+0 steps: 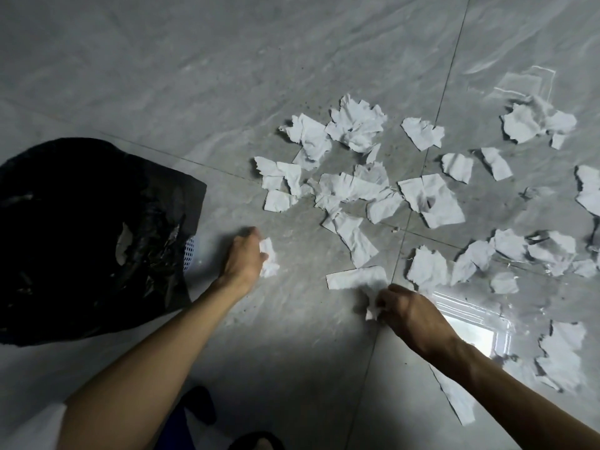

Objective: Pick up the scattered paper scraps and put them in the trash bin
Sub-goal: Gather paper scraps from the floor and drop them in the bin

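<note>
Several torn white paper scraps (354, 190) lie scattered over the grey tiled floor, from the middle to the right edge. A trash bin (189, 253) of blue mesh, lined with a black plastic bag (81, 238), stands at the left. My left hand (243, 258) is just right of the bin, closed on a crumpled white scrap (268, 257). My right hand (406, 310) is low at the centre, fingers pinched on a small scrap (371, 311), right below a long flat strip (355, 277) on the floor.
The grey tiled floor (227, 92) has dark grout lines crossing near the scraps. A bright window reflection (470, 332) shines on the floor at the right. A dark shoe (198, 404) and blue trouser fabric show at the bottom edge.
</note>
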